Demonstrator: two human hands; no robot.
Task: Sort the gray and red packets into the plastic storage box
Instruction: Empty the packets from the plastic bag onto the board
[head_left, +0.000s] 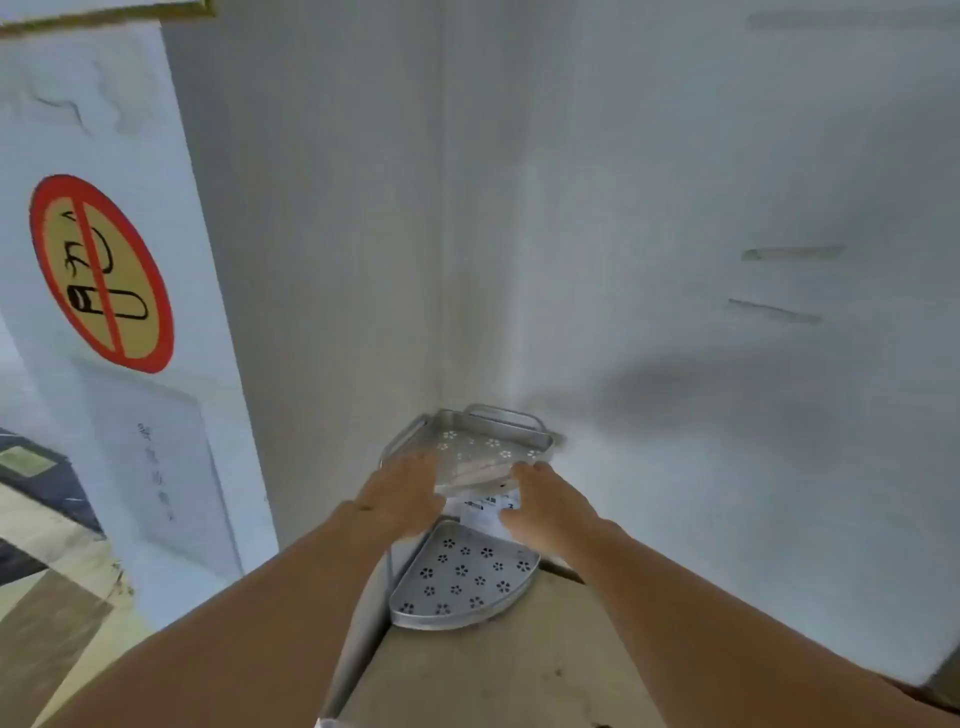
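No gray or red packets and no plastic storage box are in view. A two-tier metal corner rack stands in the wall corner. Its upper shelf (488, 447) has flower-shaped holes and a wire rail. My left hand (402, 493) holds the upper shelf's left front edge. My right hand (545, 501) is at its right front edge, fingers against the rim. The lower shelf (462, 577) sits below, bare. A white printed label (485, 512) shows between the two shelves.
White walls meet in a corner behind the rack. A white pillar at left carries a red no-smoking sign (101, 273). A brown surface (493, 670) lies under the rack. Tiled floor (47, 561) shows at lower left.
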